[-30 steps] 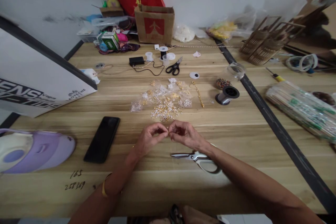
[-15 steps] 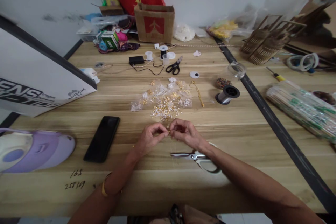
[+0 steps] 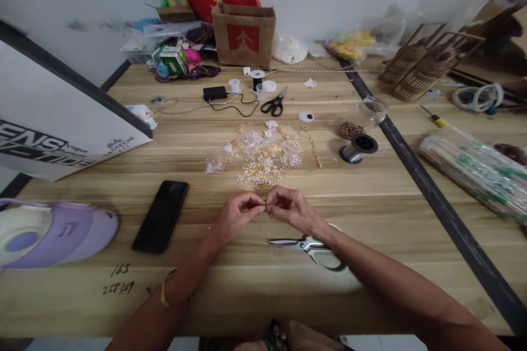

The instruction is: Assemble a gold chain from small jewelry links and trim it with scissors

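My left hand [image 3: 236, 216] and my right hand [image 3: 290, 209] meet fingertip to fingertip just above the wooden table [image 3: 255, 285]. Both are pinched shut on a tiny gold piece between them, too small to name. Just beyond the fingers lies a heap of gold and silver beads and small clear bags [image 3: 259, 156]. White-handled scissors [image 3: 310, 245] lie on the table under my right wrist. A yellow band circles my left wrist.
A black phone [image 3: 160, 216] lies left of my hands, a lilac case [image 3: 53, 233] farther left. A wire spool [image 3: 357, 148], a bead dish [image 3: 349, 130], black scissors [image 3: 274, 103] and a paper bag [image 3: 244, 35] stand farther back. A white box [image 3: 53, 115] leans at left.
My hands have stayed together at the same spot, with only slight finger shifts. The view has drifted a little.
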`<action>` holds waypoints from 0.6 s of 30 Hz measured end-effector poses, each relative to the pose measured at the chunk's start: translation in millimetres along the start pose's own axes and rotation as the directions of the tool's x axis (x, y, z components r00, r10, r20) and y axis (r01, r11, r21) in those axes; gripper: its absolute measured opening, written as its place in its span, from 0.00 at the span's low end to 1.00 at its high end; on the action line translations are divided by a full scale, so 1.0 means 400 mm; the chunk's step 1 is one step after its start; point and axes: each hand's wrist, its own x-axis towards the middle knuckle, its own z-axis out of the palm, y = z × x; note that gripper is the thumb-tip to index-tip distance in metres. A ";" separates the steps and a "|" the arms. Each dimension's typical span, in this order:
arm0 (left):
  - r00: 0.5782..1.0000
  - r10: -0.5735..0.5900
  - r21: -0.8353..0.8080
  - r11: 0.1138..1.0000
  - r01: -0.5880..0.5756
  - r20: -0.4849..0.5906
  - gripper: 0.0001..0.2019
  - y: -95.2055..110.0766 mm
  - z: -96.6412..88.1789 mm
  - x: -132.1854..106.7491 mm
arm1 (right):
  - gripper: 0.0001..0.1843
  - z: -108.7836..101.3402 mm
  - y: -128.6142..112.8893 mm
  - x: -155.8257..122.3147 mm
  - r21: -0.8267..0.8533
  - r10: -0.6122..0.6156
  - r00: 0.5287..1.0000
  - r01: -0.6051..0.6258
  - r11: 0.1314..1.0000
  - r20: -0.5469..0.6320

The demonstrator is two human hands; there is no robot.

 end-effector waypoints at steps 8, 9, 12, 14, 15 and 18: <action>1.000 0.002 0.018 1.000 -0.002 0.000 0.04 0.011 0.002 -0.001 | 0.09 -0.002 -0.004 0.002 0.045 0.061 0.998 -0.062 0.997 0.029; 1.000 -0.005 0.001 1.000 0.005 0.001 0.04 0.014 0.002 -0.001 | 0.10 -0.002 -0.006 0.002 0.047 0.073 0.997 -0.074 0.996 0.032; 1.000 -0.028 -0.062 0.998 0.028 0.007 0.05 0.019 0.002 0.001 | 0.11 -0.003 -0.010 0.004 0.049 0.088 0.995 -0.090 0.995 0.044; 0.999 -0.043 -0.094 0.995 0.044 0.012 0.05 0.019 0.002 0.002 | 0.12 -0.005 -0.011 0.005 0.045 0.100 0.994 -0.102 0.994 0.051; 0.999 -0.048 -0.105 0.993 0.049 0.013 0.06 0.017 0.002 0.002 | 0.13 -0.005 -0.011 0.005 0.044 0.109 0.993 -0.111 0.993 0.054; 0.999 -0.051 -0.133 0.990 0.052 0.015 0.06 0.012 0.000 0.003 | 0.15 -0.010 -0.013 0.007 0.047 0.137 0.988 -0.140 0.989 0.066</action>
